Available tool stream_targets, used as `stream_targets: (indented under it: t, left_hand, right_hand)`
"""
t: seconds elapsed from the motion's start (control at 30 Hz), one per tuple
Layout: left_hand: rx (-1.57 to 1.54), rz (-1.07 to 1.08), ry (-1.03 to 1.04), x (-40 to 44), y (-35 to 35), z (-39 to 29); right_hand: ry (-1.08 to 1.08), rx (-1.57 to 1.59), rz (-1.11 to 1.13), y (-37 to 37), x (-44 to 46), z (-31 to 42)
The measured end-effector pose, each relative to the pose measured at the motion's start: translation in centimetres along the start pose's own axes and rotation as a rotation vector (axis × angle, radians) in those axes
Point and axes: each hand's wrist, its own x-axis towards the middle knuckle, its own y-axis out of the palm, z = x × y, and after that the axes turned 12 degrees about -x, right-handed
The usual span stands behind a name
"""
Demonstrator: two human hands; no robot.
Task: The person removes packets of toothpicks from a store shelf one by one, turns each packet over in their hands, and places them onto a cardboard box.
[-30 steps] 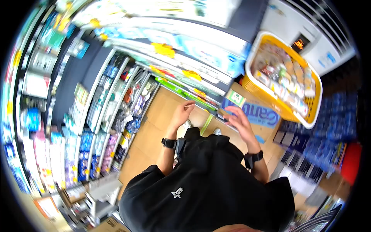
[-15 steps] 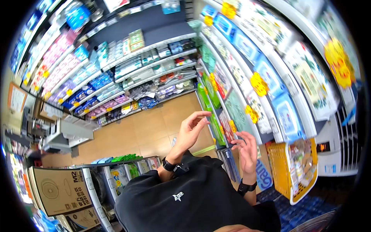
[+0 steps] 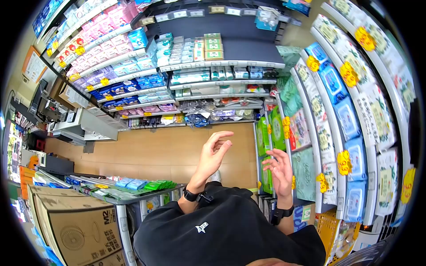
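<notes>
My left hand [image 3: 213,154] is raised in front of my chest above the tiled floor. Its fingers are half bent, with the thumb apart from them, and it holds nothing. To its right my right hand [image 3: 279,172] is up as well, fingers spread and loosely curled, with nothing in it. Nearest to the right hand are green packs [image 3: 265,137] on the low part of the right-hand shelf and a pale green pack [image 3: 304,170]. Neither hand visibly touches the goods. A dark band sits on each wrist.
Shelves of packaged goods [image 3: 213,48] stand across the back. Blue wipes packs [image 3: 347,117] with yellow price tags line the right shelves. A yellow basket [image 3: 327,230] is at lower right. A cardboard fan box [image 3: 80,235] and low shelf [image 3: 116,199] stand at left; tiled floor [image 3: 146,150] lies between.
My view has turned left, so the back shelves sit farther right and more level, and the yellow basket is lower in view. Both hands keep nearly the same pose, still empty.
</notes>
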Motion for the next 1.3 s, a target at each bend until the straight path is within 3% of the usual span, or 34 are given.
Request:
stream_targets:
  t: [0.27, 0.57, 0.97, 1.3]
  left_hand:
    - [-0.008, -0.054, 0.017, 4.7, -6.9, -1.9]
    - [-0.015, -0.085, 0.0, 7.8, -10.1, -2.1]
    - [0.024, -0.143, -0.027, 16.6, -12.2, -2.2]
    - [0.174, -0.185, 0.019, 29.2, -11.5, -2.1]
  right_hand:
    - [0.02, -0.012, 0.042, 5.2, 8.0, -1.3]
    - [0.04, -0.027, 0.067, 7.1, 13.6, -2.2]
    - [0.039, -0.031, 0.134, 6.0, 24.2, -5.5]
    - [-0.002, -0.045, 0.166, 2.4, 37.7, -8.2]
